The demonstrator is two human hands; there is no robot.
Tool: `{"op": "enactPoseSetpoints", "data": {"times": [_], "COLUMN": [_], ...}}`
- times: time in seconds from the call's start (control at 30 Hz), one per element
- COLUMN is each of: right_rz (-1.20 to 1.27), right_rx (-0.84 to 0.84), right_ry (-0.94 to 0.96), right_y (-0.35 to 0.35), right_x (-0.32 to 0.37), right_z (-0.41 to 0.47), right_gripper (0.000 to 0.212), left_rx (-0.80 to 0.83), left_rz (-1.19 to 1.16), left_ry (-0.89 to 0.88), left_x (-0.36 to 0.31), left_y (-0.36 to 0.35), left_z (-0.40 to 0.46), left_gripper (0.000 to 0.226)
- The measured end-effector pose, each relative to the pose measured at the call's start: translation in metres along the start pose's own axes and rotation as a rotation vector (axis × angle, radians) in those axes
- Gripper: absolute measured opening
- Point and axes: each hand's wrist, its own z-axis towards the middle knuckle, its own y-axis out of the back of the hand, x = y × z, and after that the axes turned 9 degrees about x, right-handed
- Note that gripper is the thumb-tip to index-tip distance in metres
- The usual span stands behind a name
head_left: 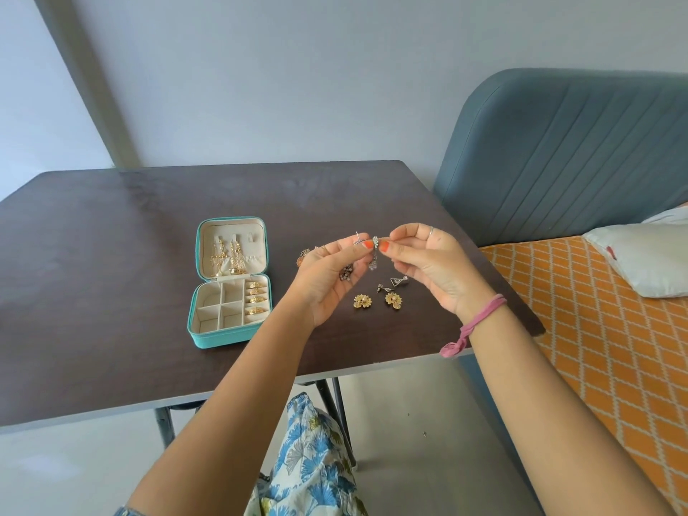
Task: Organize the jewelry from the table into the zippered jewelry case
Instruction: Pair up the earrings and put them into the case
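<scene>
A teal zippered jewelry case (208,338) lies open on the dark table (111,255). Gold necklaces hang in its lid and gold rings (257,296) fill its right-hand slots. The square compartments look empty. Both hands are raised above the table, right of the case. My left hand (327,281) and my right hand (432,270) pinch one silver dangling earring (374,249) between their fingertips. Another dangling piece (347,273) hangs in my left palm. Two gold flower earrings (378,300) and two silver triangle earrings (392,284) lie on the table under the hands. A gold piece (302,256) peeks out behind my left hand.
A blue-grey padded headboard (558,154) and a bed with an orange patterned cover (603,329) stand close to the table's right edge. A white pillow (647,255) lies on it. The table's front edge runs just before my forearms.
</scene>
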Motion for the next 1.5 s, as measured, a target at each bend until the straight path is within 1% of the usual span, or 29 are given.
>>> {"op": "enactPoseSetpoints", "data": {"times": [0.07, 0.2, 0.3, 0.4, 0.47, 0.6, 0.7, 0.83, 0.97, 1.03, 1.17, 1.27, 1.4, 1.5], "right_rz": [-0.046, -0.097, -0.110, -0.099, -0.179, -0.392, -0.423, -0.491, -0.570, -0.582, -0.577, -0.533, -0.481, -0.416], "right_rx": [-0.024, -0.005, -0.007, -0.067, -0.116, -0.091, -0.113, -0.178, -0.197, -0.201, -0.219, -0.218, -0.201, -0.156], "right_ry": [0.009, 0.023, 0.053, 0.107, 0.159, 0.197, 0.233, 0.278, 0.300, 0.312, 0.342, 0.352, 0.332, 0.301], "right_y": [-0.001, -0.003, -0.005, -0.009, -0.011, -0.016, -0.021, -0.025, -0.024, -0.023, -0.019, -0.018, -0.019, -0.024], "right_x": [-0.001, -0.002, -0.001, -0.003, -0.009, -0.024, -0.030, -0.032, -0.028, -0.024, -0.016, -0.009, -0.004, -0.005], "right_z": [-0.001, -0.002, -0.002, -0.005, -0.008, -0.014, -0.014, -0.013, -0.014, -0.017, -0.020, -0.020, -0.022, -0.026], "right_gripper": [0.018, 0.022, 0.023, 0.019, 0.017, 0.021, 0.020, 0.013, 0.008, 0.005, 0.011, 0.010, 0.008, 0.008], "left_rx": [-0.005, -0.007, -0.025, -0.044, -0.056, -0.055, -0.043, -0.033, -0.044, -0.055, -0.056, -0.056, -0.061, -0.055], "left_rz": [-0.002, 0.070, 0.127, 0.124, 0.124, 0.169, 0.194, 0.234, 0.229, 0.231, 0.274, 0.281, 0.251, 0.200], "left_ry": [0.004, 0.014, 0.015, 0.013, 0.011, 0.031, 0.052, 0.066, 0.056, 0.045, 0.037, 0.036, 0.044, 0.040], "left_x": [-0.001, -0.005, -0.009, -0.016, -0.018, -0.020, -0.022, -0.027, -0.029, -0.030, -0.030, -0.031, -0.032, -0.034], "left_y": [0.001, 0.000, -0.003, -0.005, -0.005, -0.007, -0.008, -0.008, -0.007, -0.006, -0.004, -0.003, -0.005, -0.004], "left_z": [-0.001, -0.002, -0.001, -0.001, -0.001, -0.002, -0.004, -0.006, -0.007, -0.008, -0.010, -0.011, -0.014, -0.015], "left_gripper": [0.016, 0.021, 0.018, 0.015, 0.013, 0.011, 0.007, 0.008, 0.010, 0.012, 0.012, 0.012, 0.010, 0.008]}}
